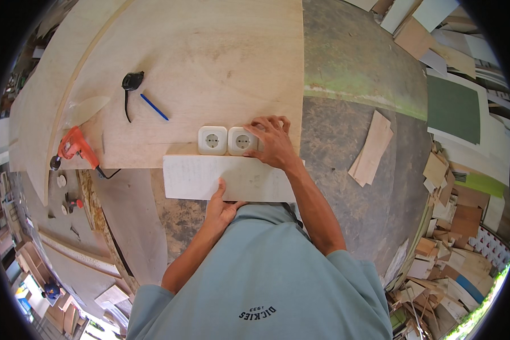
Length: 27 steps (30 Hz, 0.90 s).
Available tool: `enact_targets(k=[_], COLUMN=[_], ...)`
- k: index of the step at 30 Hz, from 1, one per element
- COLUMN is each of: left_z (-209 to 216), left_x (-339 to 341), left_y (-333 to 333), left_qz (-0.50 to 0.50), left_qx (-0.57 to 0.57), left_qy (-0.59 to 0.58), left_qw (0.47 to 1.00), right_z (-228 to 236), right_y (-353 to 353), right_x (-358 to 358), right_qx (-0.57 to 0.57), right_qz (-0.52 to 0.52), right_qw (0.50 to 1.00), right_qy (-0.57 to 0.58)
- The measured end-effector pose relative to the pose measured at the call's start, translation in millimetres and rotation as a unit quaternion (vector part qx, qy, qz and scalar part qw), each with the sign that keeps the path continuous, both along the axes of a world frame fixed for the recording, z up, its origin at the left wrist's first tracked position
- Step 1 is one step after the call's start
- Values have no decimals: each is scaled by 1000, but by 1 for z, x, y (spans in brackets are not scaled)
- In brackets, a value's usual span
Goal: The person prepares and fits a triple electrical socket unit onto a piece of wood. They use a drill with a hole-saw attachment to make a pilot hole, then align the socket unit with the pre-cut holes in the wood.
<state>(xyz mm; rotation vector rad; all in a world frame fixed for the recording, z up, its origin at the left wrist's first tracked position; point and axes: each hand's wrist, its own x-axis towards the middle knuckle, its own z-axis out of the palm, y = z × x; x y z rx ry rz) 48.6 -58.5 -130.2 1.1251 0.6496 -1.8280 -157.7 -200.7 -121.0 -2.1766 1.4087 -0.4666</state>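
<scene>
Two white wall sockets stand side by side at the table's front edge: a left socket (212,140) and a right socket (242,141). Around the right one, my right hand (275,144) curls its thumb and fingers at the near and far sides; the palm hides what lies just beyond it. A long white board (190,177) rests against the edge below both sockets and juts out toward my body. My left hand (222,208) grips its near edge, thumb on top, the other fingers mostly hidden beneath.
On the pale plywood tabletop (209,68) lie a black tape measure (132,81), a blue pen (154,106) and, at the left, an orange power drill (76,145) with a cord. Wood strips (373,148) lie on the floor to the right, with heaped offcuts (453,266) beyond.
</scene>
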Motion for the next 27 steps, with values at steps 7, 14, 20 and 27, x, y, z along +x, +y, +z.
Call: enact_targets(k=[7, 14, 20, 27], left_z=[-3, 1, 6, 9], left_x=[0, 0, 0, 1], left_y=[0, -3, -5, -6], left_qz=[8, 18, 21, 13], left_qx=[1, 22, 16, 15], left_qy=[5, 6, 22, 22], left_qw=[1000, 1000, 999, 1000], right_z=[-4, -2, 5, 17], right_y=[0, 0, 6, 53], right_x=[-1, -1, -6, -38], right_qx=[-7, 3, 0, -49], right_qz=[2, -1, -29, -203], right_qw=[1000, 1000, 1000, 978], right_qy=[-2, 2, 1, -27])
